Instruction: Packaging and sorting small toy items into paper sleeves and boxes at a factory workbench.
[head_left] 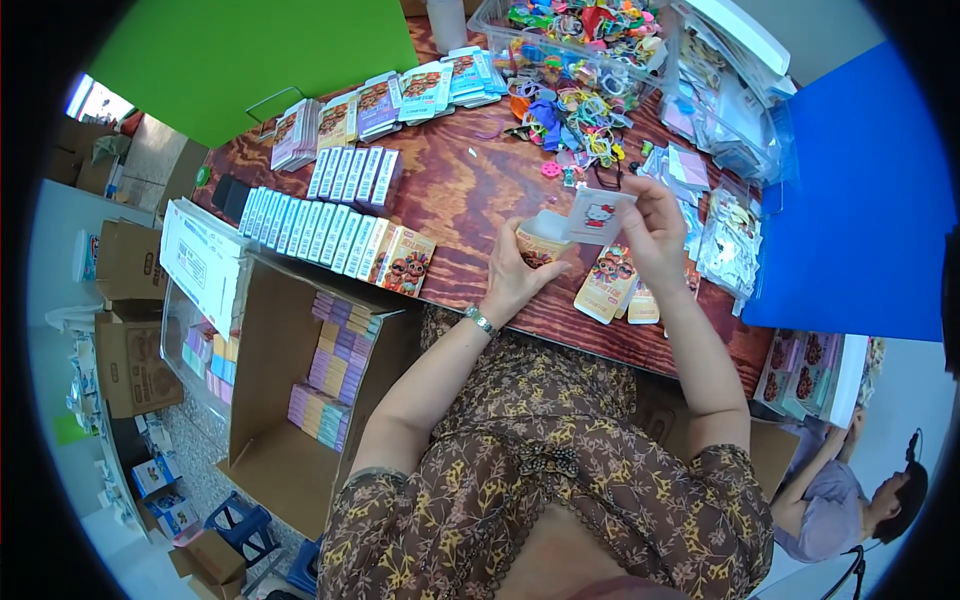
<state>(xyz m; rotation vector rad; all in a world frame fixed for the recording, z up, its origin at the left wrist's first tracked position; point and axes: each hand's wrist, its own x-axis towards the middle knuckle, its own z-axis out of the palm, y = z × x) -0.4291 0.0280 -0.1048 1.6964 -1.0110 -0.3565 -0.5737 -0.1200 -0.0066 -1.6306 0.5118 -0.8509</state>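
Note:
My left hand (515,270) is closed around a small yellow carton (541,243) just above the table, its upper end open and pale inside. In my right hand (655,232) a flat white packet (598,214) with a cartoon cat picture is pinched between thumb and fingers. The packet is right beside the carton's open end; whether they touch I cannot tell. Flattened yellow cartons (605,287) lie on the table under my right wrist. To the left of my hands stand rows of closed cartons (318,235), with a yellow one (407,262) nearest me.
Stacks of flat cartons (380,103) line the back edge. Colourful small trinkets (580,125) lie heaped before a clear bin (590,62). Plastic packets (733,240) spread at the right. A cardboard box (290,400) holding packed cartons stands lower left. Another person (835,500) is at right.

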